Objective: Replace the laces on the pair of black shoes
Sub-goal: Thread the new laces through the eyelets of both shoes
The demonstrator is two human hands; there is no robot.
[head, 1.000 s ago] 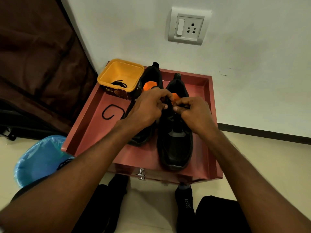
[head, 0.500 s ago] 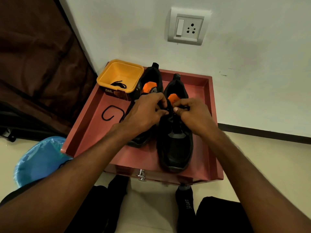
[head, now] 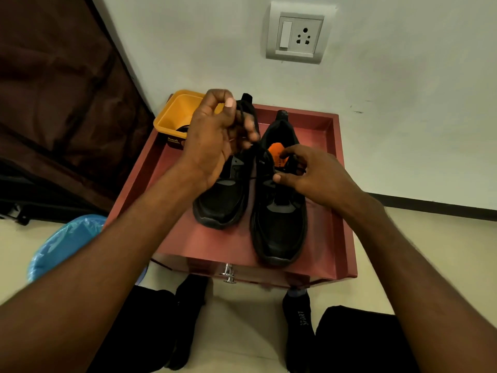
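White wall, red tray worktop [head: 336, 238]: left hand [head: 212, 138] pinching thin black lace [head: 241, 114], drawing it up; right hand [head: 309, 173] pinching right black shoe [head: 279, 211] eyelets; next, likely keep pulling slowly.

White letters spelling "SPORT" run down a black sock [head: 300, 323] at lower centre-right of the frame. A label on the yellow tub [head: 172, 122], upper centre-left, is too blurred to read.
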